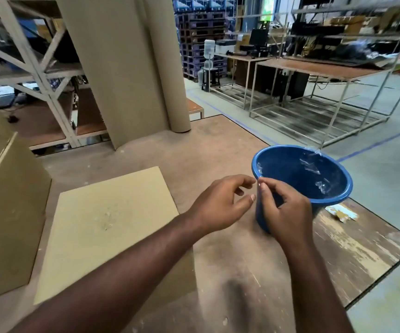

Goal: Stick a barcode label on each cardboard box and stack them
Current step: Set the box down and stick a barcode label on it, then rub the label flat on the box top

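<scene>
Head view: both hands meet at the near rim of a blue bucket standing on a worn wooden table at about 3 o'clock from the frame's centre. The right hand has its fingers curled, thumb and forefinger pinched together at the rim; what they pinch is too small to tell. The left hand hovers just beside it, fingers loosely bent and holding nothing. Clear film scraps cling inside the bucket. A cardboard box sits at 8 o'clock, its plain top bare. More stacked boxes stand at 9 o'clock.
</scene>
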The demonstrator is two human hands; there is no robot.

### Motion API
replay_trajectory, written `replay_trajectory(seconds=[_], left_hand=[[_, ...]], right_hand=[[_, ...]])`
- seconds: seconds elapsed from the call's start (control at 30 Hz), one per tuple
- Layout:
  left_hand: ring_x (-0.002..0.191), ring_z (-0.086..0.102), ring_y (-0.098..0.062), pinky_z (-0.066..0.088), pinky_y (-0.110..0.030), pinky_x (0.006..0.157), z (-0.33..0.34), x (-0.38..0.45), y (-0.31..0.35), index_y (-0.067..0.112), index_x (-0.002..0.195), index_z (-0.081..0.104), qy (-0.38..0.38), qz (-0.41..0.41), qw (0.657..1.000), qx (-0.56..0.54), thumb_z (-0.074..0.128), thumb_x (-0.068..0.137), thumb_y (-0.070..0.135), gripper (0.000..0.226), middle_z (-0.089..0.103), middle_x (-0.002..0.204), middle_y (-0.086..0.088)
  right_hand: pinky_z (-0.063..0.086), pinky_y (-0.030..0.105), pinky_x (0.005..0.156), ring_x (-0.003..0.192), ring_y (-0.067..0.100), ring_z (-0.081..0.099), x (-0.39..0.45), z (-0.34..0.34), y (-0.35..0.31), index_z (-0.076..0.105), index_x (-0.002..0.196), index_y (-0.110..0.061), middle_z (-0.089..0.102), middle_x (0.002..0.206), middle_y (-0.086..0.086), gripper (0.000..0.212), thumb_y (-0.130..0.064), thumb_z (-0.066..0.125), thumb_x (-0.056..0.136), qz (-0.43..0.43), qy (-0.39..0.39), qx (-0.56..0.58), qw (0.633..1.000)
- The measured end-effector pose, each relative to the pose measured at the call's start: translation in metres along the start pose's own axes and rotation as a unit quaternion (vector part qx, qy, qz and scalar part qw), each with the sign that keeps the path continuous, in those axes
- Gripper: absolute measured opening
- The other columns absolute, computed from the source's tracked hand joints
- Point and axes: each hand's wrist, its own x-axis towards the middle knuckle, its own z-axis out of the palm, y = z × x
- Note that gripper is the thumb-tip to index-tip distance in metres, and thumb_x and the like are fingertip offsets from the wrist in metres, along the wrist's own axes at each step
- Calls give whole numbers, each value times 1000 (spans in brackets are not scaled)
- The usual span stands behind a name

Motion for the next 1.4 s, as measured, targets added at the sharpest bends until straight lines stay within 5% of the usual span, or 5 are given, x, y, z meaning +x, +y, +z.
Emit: replay_trajectory(seconds=[0.3, 0.5, 0.67, 0.83, 1.4], left_hand=[[119, 60, 3, 50, -31, 102, -107, -120, -40, 31, 125, 67, 156, -79, 985, 2, 66, 98, 34, 27, 67, 123, 23], [143, 45, -18, 38, -48, 117, -147, -209, -113, 28, 131, 64, 261, -256, 909, 199, 48, 100, 41, 36, 59, 144, 6], [152, 27, -9, 18, -30, 125, -138, -221, -132, 20, 141, 60, 293, -297, 903, 99, 47, 106, 22, 37, 46, 156, 7], [151, 20, 1, 9, -11, 113, -139, -221, -128, 24, 145, 56, 291, -306, 901, 98, 47, 106, 23, 40, 41, 157, 18], [148, 23, 9, 22, -19, 119, -136, -220, -129, 29, 141, 60, 328, -314, 887, 80, 47, 104, 20, 40, 46, 151, 25]], right_hand=[[44, 25, 114, 133, -7, 53, -41, 53, -83, 66, 139, -27, 63, 142, -17, 42, -11, 55, 102, -127, -233, 164, 950], [22, 39, 127, 155, 5, 24, -64, 100, -133, 40, 159, -32, 31, 166, -18, 53, -27, 41, 105, -356, -471, -7, 807], [1, 38, 130, 160, 8, 1, -65, 135, -166, 18, 166, -31, 9, 173, -14, 56, -45, 24, 112, -408, -558, -98, 716], [0, 36, 130, 159, 6, -1, -28, 168, -165, 10, 167, -27, 2, 174, -11, 60, -48, 14, 110, -354, -545, -200, 733], [-1, 36, 130, 159, 6, 7, -33, 148, -157, 22, 165, -28, 15, 171, -12, 83, -60, -5, 94, -372, -534, -189, 735]])
